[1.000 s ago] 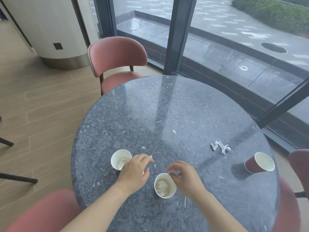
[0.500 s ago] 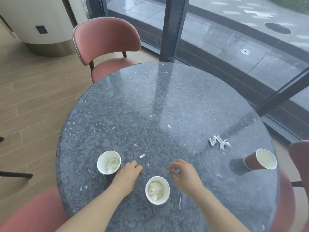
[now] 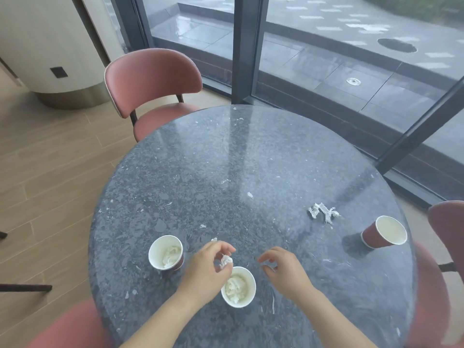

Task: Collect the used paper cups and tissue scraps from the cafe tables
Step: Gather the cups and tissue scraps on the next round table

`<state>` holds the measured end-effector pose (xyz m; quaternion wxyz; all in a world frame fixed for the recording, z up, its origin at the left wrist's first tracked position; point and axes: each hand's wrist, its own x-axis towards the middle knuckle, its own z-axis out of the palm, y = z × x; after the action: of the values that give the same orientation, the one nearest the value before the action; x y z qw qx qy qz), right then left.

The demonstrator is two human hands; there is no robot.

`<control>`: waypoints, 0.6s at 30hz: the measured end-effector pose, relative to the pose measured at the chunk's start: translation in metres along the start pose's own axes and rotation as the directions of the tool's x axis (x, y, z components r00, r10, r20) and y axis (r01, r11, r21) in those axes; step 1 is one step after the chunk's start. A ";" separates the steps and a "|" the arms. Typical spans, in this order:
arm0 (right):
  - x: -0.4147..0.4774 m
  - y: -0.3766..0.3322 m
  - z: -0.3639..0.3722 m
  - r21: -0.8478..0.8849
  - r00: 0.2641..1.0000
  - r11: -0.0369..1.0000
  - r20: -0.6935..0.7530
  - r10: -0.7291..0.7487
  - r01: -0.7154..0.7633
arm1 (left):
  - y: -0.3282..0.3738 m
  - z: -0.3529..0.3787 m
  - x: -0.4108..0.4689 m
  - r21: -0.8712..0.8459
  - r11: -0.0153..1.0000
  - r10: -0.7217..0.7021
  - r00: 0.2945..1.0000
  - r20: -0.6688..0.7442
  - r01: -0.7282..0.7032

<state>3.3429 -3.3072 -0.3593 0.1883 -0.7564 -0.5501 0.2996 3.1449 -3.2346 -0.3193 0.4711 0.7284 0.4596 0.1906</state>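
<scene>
Crumpled white tissue scrap pinched in left hand grip, just above white-lined maroon paper cup on round grey speckled bench. Right hand grip beside it: fingers curled, holding nothing visible.

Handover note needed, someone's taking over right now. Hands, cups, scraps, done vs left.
Left hand: pinching a tissue wad just above the near cup.
Right hand: fingers curled low over the table, contents unclear.
Done: near cup and left cup already hold tissue.
Left: drop the wad in, pick up the torn scraps and small flecks, then gather all cups, including the empty right cup.
</scene>
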 end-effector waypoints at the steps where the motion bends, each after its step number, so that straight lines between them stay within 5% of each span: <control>1: -0.002 -0.001 -0.001 0.002 1.000 1.000 -0.009 -0.003 0.003 | 0.002 0.001 -0.004 0.046 0.999 0.024 0.998 0.050 -0.026; 8: -0.017 -0.007 -0.007 0.008 0.997 1.000 -0.072 -0.022 0.023 | -0.004 0.015 -0.016 0.351 0.913 0.128 0.962 0.241 -0.210; 18: -0.020 -0.005 -0.007 -0.006 0.997 0.999 -0.068 -0.032 0.032 | -0.017 0.014 -0.005 0.429 0.903 -0.084 0.980 0.179 -0.001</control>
<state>3.3393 -3.3247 -0.3463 0.2097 -0.7577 -0.5562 0.2693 3.1438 -3.2441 -0.3398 0.3467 0.8187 0.4578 0.0038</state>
